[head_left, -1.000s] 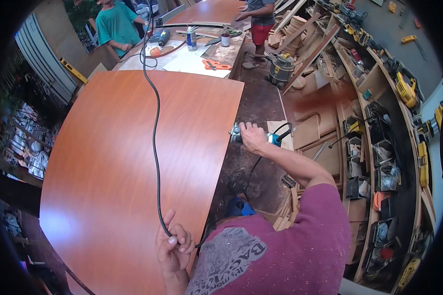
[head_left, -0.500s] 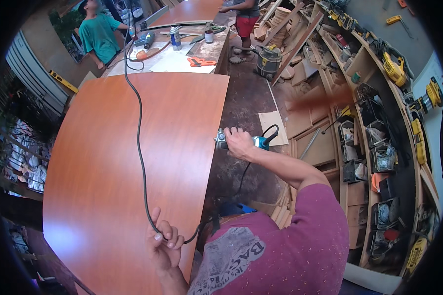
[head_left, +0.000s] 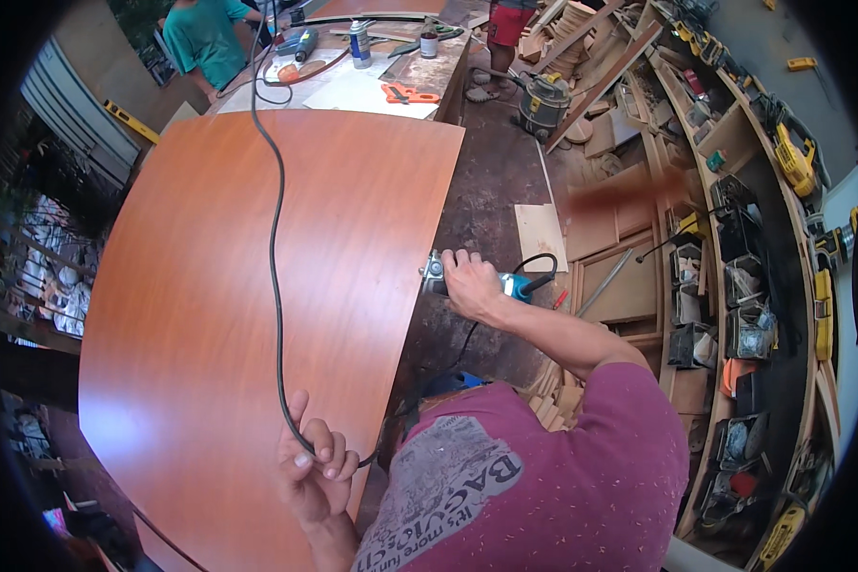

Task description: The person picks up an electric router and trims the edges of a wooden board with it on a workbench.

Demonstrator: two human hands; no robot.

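Observation:
A large reddish-brown wood-look panel [head_left: 210, 286] with a curved far edge takes up the left and middle. At its right edge my right hand [head_left: 472, 286] is wrapped around a teal and silver handheld power tool [head_left: 516, 285], which looks like a trim router. The tool's metal base [head_left: 433, 274] sits against the panel's edge; the bit is hidden. Nearer to me, above the panel, my left hand [head_left: 316, 458] has its fingers curled around a black power cord [head_left: 276, 276], index finger raised. The cord runs from the hand up and away over the panel.
Beyond the panel a workbench [head_left: 448, 76] holds a spray can [head_left: 359, 46], a small jar [head_left: 429, 43] and an orange tool [head_left: 410, 94]. Someone in a teal shirt [head_left: 200, 43] stands far left. Wood scraps, a shop vacuum [head_left: 543, 100] and shelves with bins [head_left: 693, 343] fill the right.
My view has shifted, so the bench and panel sit higher in the picture. The router appears slightly nearer to me along the panel's edge. My left hand keeps its hold on the cord.

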